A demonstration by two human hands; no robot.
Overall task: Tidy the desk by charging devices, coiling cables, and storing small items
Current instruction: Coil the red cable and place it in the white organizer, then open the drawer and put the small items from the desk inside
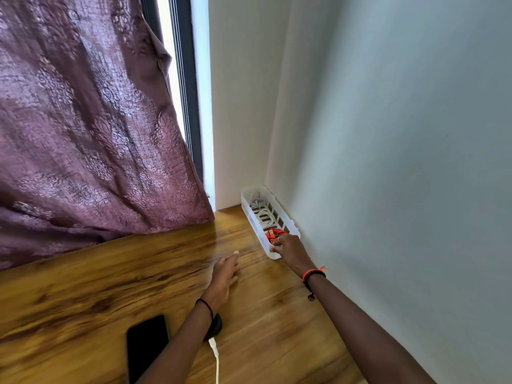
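Curtain (83,120) L, wall (401,134) R; phone (146,345) + white lead (215,356) nr bench (110,273) edge. White slotted tray (246,207) in wall corner w/ grey, white, red coils (274,234). R hand (288,249) pinches its near end; L hand (225,273) flat on bench, fingers straight.

No legible text, label, brand, number or sign anywhere in frame. Phone (147,347), 7 o'clock on desk: screen black, nothing displayed. White tray (247,214), 5 o'clock by wall: plastic plain, no marking readable.
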